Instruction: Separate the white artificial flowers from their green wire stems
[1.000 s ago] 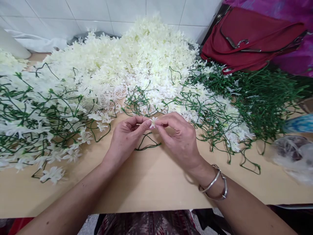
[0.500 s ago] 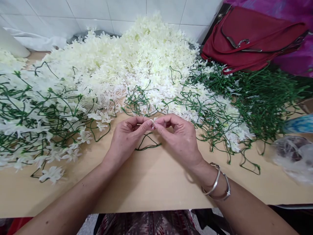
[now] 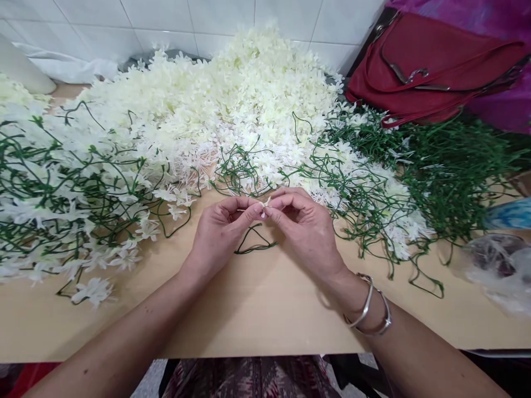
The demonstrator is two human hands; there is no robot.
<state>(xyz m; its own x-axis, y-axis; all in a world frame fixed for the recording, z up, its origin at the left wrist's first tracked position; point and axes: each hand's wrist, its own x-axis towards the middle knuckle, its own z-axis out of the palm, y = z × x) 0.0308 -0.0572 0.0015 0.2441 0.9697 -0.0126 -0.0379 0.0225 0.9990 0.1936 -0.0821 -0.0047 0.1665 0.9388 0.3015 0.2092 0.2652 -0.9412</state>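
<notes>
Between the fingertips of both hands is a small white artificial flower (image 3: 265, 204), mostly covered by the fingers. My left hand (image 3: 224, 224) pinches it from one side, thumb and forefinger pressed together. From the other side my right hand (image 3: 309, 229) pinches it too, with two silver bangles on that wrist. A bent green plastic stem (image 3: 255, 247) lies on the table just below the fingertips. Close beyond the hands rests a tangle of loose green stems (image 3: 238, 168) in front of the big heap of cream-white artificial flowers (image 3: 265, 88).
White flowers on green stems (image 3: 83, 204) cover the left of the table (image 3: 257, 309). At the right are a pile of green stems (image 3: 452, 171), a red handbag (image 3: 440, 61), a blue-patterned object (image 3: 510, 214) and a clear plastic bag (image 3: 498, 262). A tiled wall (image 3: 224, 16) stands behind.
Both hands stay nearly in place, still pinching the small flower, with slight finger shifts that show a little more of it. The whole view has shifted slightly.
</notes>
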